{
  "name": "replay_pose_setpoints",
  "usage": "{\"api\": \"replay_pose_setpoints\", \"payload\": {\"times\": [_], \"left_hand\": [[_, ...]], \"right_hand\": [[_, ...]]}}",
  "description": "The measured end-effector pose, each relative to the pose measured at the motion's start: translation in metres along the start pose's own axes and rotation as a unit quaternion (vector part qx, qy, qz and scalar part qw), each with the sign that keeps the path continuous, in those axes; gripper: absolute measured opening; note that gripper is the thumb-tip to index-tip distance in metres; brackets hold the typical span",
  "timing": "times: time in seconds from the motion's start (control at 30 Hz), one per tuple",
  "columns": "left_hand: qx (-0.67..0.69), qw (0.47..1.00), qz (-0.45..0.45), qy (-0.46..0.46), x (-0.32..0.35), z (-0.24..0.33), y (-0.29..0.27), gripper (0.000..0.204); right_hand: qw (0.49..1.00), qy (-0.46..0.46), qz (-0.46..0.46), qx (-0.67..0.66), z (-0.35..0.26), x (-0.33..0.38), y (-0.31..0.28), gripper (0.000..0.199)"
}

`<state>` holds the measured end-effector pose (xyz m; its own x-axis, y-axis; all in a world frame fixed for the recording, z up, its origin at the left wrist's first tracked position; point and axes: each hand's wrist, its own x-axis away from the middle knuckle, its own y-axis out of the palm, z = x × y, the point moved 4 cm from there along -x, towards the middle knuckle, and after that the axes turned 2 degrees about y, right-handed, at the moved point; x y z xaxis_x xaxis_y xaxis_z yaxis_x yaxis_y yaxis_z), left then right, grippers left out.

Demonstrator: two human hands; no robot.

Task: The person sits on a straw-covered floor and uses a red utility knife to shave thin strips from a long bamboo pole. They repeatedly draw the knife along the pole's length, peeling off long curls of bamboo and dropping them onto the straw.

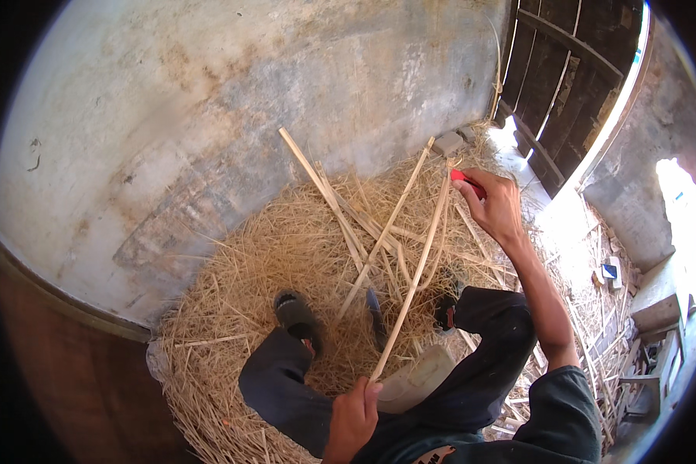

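Pale strip [417,282] slants over the gap between the person's legs, above a litter of straw-like shavings [243,294]. Its near end is at the lap; its far end stops short of the wall [170,100]. Open room to the left, over the litter between left knee and wall; to the right the bent right knee sits close to it. Long axis runs away from the body and a little rightward, bowed slightly.

Left hand [354,414] closed round the near end, thumb on top. Right hand [496,203] pinches a red tool [469,184] at the far end; whether its edge touches the strip cannot be told.

Count: one strip in hand. Beyond it, one loose strip [394,209] crosses leftward-leaning ones [317,179], at least two; overlap hides the exact number. One dark blade [375,311] between two shod feet, pointing roughly away from the body. Two small blocks [448,143] at the wall's foot. Farther right, one plank door [557,73].
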<state>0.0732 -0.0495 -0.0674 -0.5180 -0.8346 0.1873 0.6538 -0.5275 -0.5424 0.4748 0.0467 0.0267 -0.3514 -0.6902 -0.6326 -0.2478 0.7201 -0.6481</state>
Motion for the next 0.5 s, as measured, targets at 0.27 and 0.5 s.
{"api": "replay_pose_setpoints", "payload": {"times": [0.27,0.5], "left_hand": [[0.009,1.0,0.012,0.003,0.0,-0.011,-0.002,0.039],[0.08,0.995,-0.038,-0.039,-0.01,-0.017,-0.013,0.043]], "right_hand": [[1.0,0.012,-0.018,-0.009,-0.002,0.004,0.009,0.031],[0.949,0.118,-0.146,-0.252,0.027,-0.002,0.022,0.037]]}}
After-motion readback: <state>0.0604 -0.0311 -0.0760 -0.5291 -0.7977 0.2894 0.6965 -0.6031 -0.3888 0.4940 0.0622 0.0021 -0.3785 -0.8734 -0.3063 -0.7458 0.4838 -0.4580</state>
